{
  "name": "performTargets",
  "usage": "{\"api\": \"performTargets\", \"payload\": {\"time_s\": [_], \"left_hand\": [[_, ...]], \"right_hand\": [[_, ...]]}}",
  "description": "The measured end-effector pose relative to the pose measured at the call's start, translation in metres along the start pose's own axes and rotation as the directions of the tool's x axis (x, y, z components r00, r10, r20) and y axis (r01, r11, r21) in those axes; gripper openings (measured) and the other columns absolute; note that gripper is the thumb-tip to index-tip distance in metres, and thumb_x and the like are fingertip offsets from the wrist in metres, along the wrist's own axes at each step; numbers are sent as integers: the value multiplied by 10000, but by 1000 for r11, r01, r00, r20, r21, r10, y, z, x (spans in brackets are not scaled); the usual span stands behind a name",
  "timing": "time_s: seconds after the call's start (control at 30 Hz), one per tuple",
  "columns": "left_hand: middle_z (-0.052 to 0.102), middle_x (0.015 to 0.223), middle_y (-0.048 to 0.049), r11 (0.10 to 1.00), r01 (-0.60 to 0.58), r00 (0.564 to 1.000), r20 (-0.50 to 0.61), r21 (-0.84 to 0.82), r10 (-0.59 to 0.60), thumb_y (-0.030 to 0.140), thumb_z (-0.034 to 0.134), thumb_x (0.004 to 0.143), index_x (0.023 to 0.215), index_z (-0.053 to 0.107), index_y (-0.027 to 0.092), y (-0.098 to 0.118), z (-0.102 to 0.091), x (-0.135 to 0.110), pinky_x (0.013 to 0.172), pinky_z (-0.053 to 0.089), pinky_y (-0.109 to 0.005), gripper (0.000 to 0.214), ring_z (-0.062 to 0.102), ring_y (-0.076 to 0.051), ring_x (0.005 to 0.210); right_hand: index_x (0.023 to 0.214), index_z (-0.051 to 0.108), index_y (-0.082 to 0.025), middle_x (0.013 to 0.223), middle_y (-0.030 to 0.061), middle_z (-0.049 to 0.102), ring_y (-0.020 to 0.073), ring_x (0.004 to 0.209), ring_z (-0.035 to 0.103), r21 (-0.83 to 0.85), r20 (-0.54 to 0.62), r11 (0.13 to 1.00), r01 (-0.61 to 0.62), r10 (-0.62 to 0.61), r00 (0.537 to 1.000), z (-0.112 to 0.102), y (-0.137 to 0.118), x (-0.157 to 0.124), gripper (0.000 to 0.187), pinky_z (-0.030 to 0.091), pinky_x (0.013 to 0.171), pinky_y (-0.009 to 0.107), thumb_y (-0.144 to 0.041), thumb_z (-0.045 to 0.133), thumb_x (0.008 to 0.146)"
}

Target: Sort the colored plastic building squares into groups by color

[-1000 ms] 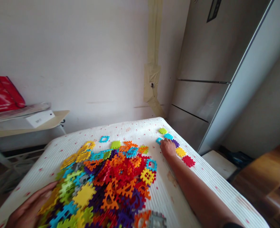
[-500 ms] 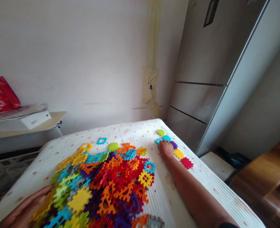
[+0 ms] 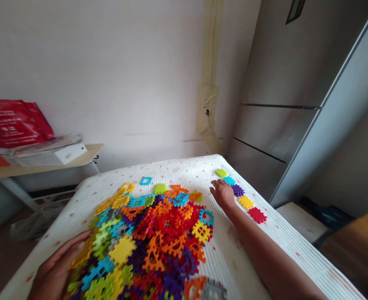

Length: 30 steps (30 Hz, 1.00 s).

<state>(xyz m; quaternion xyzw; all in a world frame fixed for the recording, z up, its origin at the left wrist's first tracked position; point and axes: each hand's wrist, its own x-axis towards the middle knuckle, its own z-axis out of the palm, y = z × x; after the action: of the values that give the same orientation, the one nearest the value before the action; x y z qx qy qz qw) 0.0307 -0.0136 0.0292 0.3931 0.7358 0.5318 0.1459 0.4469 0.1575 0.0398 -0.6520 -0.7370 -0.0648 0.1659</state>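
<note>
**Both hands flat by a heap of interlocking plastic tiles**

A big pile of tiles [image 3: 159, 237], in red, orange, yellow, green, cyan and purple, lies on a table [image 3: 184, 168] covered with a white ribbed cloth with red dots.

The left hand [image 3: 57, 271] lies palm down against the near left edge of the pile. Its fingers [image 3: 78, 241] are stretched out and slightly apart. They touch the yellow and green tiles there and grip nothing.

The right hand [image 3: 223, 193] rests palm down on the cloth just beyond the pile's far right edge. Its fingers [image 3: 214, 187] are extended and loosely spread, closed on nothing that shows.

Beside that hand, on the side away from the pile, five single tiles lie in a row along the table edge:
- a green tile [image 3: 221, 172], farthest away
- a cyan tile [image 3: 229, 180]
- a purple tile [image 3: 237, 190], just beside the knuckles
- a yellow tile [image 3: 245, 202]
- a red tile [image 3: 257, 215], nearest

Beyond the pile's far edge a cyan frame tile [image 3: 145, 180] lies alone. A grey tile [image 3: 214, 288] sits at the pile's near right corner.

Right of the pile, past the table, stands a grey refrigerator [image 3: 280, 83].
</note>
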Motion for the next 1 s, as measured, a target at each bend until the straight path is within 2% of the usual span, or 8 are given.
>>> {"api": "performTargets", "payload": {"time_s": [0.1,0.23,0.33,0.43,0.57,0.67,0.9,1.0], "left_hand": [[715,986,11,987,133,985,123,-91,-122,490,632,558,858,714,288,-7,-4,5,970,419,-422,371,606,-324,1023],[712,993,9,988,127,989,91,-92,-119,490,652,556,871,717,283,-18,-4,9,951,433,-424,383,592,-339,1038],[715,974,18,989,123,990,83,-87,-115,494,656,564,885,717,287,-26,-3,12,869,487,-375,387,607,-323,1008],[714,979,11,990,112,991,88,-91,-104,484,663,563,881,717,268,-28,-2,14,870,481,-333,388,598,-301,1031],[716,967,-31,988,95,994,70,-124,-86,491,661,558,862,721,227,-20,-3,10,885,473,-345,407,607,-297,1010],[719,941,-41,987,79,997,25,-141,-76,480,659,552,841,723,217,-14,-2,6,899,462,-342,396,613,-287,996],[708,985,-71,976,84,996,15,-201,-83,470,650,582,880,700,175,-13,-3,4,943,424,-350,422,600,-281,1019],[706,991,-77,973,85,996,10,-213,-85,471,642,597,896,689,167,-15,-3,5,920,439,-337,429,604,-273,1014]], "right_hand": [[1061,642,-194,1042,61,645,154,980,571,201,20,959,198,-206,978,-6,-26,0,271,411,858,237,-177,493,836],[1057,661,-236,1112,36,634,145,1044,547,306,88,865,398,-443,892,-4,-56,0,308,409,897,232,-132,507,812],[1059,668,-250,1155,40,618,154,1058,546,302,122,867,397,-449,885,3,-65,1,310,421,889,238,-150,501,818],[1068,665,-245,1138,37,625,154,1059,545,313,105,862,398,-448,888,7,-67,3,346,414,902,238,-116,483,804],[1048,669,-211,1076,42,651,144,1043,552,319,96,866,386,-434,896,5,-71,10,390,400,915,230,-46,453,768],[1055,663,-207,1082,43,655,149,1020,566,355,82,842,407,-461,883,1,-85,16,353,410,901,246,-87,483,776],[1059,666,-206,1034,40,672,163,959,586,383,77,751,537,-606,792,-9,-150,34,306,434,850,258,-155,543,783],[1097,652,-217,1099,45,647,169,1014,570,367,113,689,624,-700,705,-9,-179,42,346,424,890,266,-146,557,771]]}}
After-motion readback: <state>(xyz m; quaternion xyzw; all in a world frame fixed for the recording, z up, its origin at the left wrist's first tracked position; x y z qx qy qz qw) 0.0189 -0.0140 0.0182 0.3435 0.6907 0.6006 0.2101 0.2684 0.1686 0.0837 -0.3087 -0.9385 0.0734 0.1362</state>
